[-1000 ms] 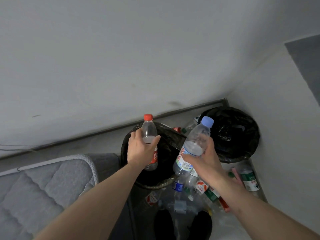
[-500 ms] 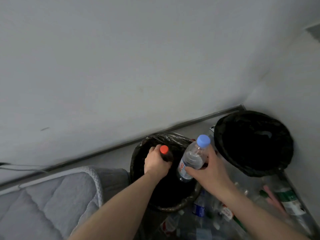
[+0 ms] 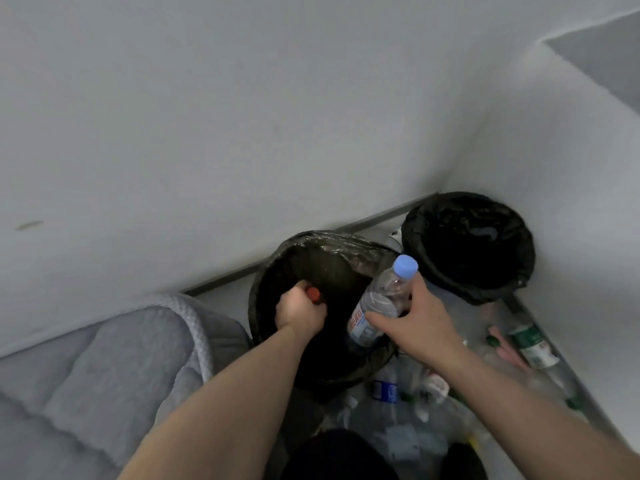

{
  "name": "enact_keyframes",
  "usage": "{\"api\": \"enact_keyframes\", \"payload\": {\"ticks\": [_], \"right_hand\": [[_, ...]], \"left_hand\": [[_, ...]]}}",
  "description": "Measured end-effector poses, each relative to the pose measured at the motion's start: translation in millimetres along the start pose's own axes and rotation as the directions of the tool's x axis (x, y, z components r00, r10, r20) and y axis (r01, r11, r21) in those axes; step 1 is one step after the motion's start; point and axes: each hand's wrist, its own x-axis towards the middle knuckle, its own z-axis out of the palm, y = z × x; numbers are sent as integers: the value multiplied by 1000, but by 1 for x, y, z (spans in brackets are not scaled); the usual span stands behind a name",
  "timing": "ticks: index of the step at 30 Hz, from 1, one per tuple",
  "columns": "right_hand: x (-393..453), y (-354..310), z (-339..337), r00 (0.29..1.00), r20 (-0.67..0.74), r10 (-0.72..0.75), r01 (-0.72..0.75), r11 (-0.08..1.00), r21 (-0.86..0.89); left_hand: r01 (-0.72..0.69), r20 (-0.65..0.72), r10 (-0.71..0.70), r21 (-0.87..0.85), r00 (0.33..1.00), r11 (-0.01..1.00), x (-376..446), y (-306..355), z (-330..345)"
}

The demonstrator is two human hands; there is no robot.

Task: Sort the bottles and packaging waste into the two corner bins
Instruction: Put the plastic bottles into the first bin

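Two round bins lined with black bags stand in the corner: the nearer bin [image 3: 273, 271] and the corner bin [image 3: 519, 271] to its right. My left hand [image 3: 299, 313] reaches inside the nearer bin and grips a red-capped bottle [image 3: 313, 294], of which only the cap shows. My right hand [image 3: 415, 323] holds a clear bottle with a blue cap [image 3: 382, 299] tilted over that bin's right rim. Several more bottles and wrappers [image 3: 408, 403] lie on the floor in front of the bins, among them a green-labelled bottle [image 3: 531, 344].
A grey quilted mattress [image 3: 104, 368] fills the lower left, right beside the nearer bin. White walls meet behind the bins, with a dark skirting strip [image 3: 374, 218] along the floor. My dark shoes [image 3: 339, 455] stand at the bottom edge amid the litter.
My left hand has lowered the red-capped bottle deep into the nearer bin. My right hand has brought the blue-capped bottle lower, over the same bin's rim. The view has tilted.
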Motion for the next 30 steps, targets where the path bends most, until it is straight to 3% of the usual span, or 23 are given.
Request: {"api": "enact_keyframes", "payload": {"ticks": [8, 14, 30], "right_hand": [[23, -17, -1, 999, 12, -48, 47, 999, 12], [22, -3, 10, 983, 105, -150, 163, 978, -130], [23, 13, -8, 978, 105, -178, 194, 964, -180]], "left_hand": [[-43, -62, 42, -31, 997, 999, 4, 10, -11], [-171, -162, 167, -12, 973, 985, 7, 9, -8], [-274, -77, 288, 159, 955, 949, -1, 13, -33]]}}
